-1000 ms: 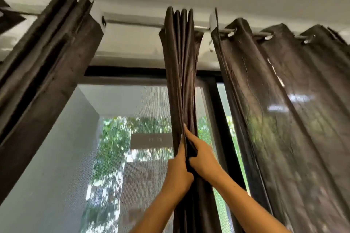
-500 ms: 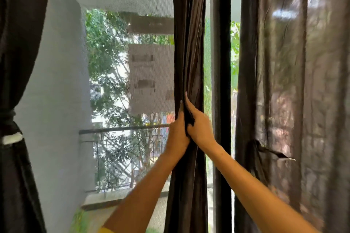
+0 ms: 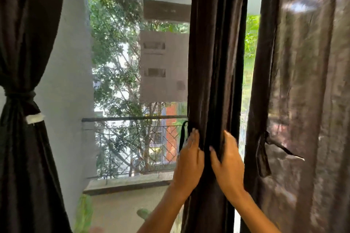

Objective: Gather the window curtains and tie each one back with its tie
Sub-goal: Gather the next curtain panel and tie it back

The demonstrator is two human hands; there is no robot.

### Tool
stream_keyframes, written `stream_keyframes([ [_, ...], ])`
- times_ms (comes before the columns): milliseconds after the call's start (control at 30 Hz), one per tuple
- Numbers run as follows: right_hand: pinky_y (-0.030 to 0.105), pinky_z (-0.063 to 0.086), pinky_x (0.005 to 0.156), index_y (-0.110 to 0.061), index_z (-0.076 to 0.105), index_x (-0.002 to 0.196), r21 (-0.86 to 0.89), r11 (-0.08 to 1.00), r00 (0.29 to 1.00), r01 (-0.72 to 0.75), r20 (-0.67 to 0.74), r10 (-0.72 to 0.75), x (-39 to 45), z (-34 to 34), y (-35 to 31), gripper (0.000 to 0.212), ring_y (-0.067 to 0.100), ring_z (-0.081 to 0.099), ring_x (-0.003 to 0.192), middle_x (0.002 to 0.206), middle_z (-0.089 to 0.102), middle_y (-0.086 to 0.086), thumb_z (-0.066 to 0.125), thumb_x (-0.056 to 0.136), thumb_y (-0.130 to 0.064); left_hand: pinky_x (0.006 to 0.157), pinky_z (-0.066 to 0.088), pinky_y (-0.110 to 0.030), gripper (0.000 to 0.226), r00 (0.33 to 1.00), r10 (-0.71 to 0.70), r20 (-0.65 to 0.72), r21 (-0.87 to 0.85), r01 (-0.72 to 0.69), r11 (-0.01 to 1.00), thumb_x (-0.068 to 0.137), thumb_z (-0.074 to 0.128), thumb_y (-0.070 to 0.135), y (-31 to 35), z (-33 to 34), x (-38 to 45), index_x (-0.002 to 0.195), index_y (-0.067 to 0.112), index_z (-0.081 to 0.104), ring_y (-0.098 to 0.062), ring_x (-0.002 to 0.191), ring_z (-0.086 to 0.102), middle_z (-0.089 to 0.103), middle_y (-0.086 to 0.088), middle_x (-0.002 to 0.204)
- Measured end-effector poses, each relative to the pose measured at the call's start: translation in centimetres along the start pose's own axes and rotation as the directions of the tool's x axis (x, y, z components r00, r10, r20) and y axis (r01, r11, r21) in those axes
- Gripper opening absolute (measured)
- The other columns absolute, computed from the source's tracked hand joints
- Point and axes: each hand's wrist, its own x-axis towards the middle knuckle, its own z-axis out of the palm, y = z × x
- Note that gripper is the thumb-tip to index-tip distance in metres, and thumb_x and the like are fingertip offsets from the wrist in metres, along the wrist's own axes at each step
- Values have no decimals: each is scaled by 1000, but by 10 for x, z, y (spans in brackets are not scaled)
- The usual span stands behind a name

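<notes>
A dark brown middle curtain (image 3: 216, 62) hangs bunched into a narrow column in front of the window. My left hand (image 3: 189, 159) lies against its left side with fingers pointing up. My right hand (image 3: 226, 159) holds its right side, thumb pinching a fold of cloth. A thin dark tie (image 3: 182, 134) loops out from the curtain's left edge just above my left hand. The left curtain (image 3: 20, 43) is bound by its tie (image 3: 19, 96). The right curtain (image 3: 303, 91) hangs spread, its tie (image 3: 280, 147) dangling loose.
A white label (image 3: 35, 118) hangs below the left curtain's tie. Behind the mesh screen are a balcony railing (image 3: 132, 119), trees and a building. A grey wall (image 3: 70, 81) stands at left. A dark window frame runs behind the middle curtain.
My view has dropped from the curtain rod to waist height. Both hands have slid down the bunched middle curtain and moved slightly apart.
</notes>
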Motion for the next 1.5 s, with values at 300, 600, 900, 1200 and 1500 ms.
stream_keyframes([
  [300, 38, 38, 96, -8, 66, 113, -190, 908, 903, 374, -148, -403, -2, -20, -48, 36, 27, 52, 119, 130, 56, 12, 53, 80, 1, 86, 38, -22, 20, 952, -20, -306, 140, 66, 988, 92, 56, 12, 13, -17, 23, 110, 7, 62, -23, 107, 50, 55, -10, 116],
  [600, 36, 49, 76, -7, 70, 98, -110, 941, 947, 321, 4, -323, -2, -22, -64, 22, 21, 61, 99, 110, 66, 4, 62, 80, 4, 64, 50, -15, 14, 927, -273, -256, -210, 222, 952, 77, 73, -1, 10, -40, 39, 89, 3, 67, -10, 67, 61, 67, -6, 79],
  [900, 33, 56, 76, -10, 67, 106, 32, 976, 975, 215, 56, -216, 1, -10, -77, 18, 10, 65, 96, 113, 65, -4, 59, 90, -8, 63, 41, 0, 31, 962, -183, -203, -70, 172, 983, 79, 60, -8, 3, -92, 29, 100, 10, 74, 13, 58, 55, 70, 4, 80],
  [1200, 45, 34, 111, -8, 41, 139, -18, 1000, 1000, 25, -5, -25, 1, 14, -100, 63, 28, 29, 141, 152, 28, 15, 70, 86, -24, 61, 41, -7, 31, 947, -42, -317, 56, 63, 996, 79, 57, -8, 8, -119, 9, 97, 8, 75, -6, 70, 57, 73, -7, 80],
  [1500, 30, 49, 70, -8, 54, 119, 90, 994, 993, -54, -102, 63, -6, 31, -101, 45, 28, 66, 82, 107, 66, 5, 76, 80, -18, 70, 51, -8, 24, 902, -81, -423, -22, 79, 997, 78, 76, 12, 0, -125, -2, 102, 14, 74, 16, 72, 59, 60, 28, 83],
])
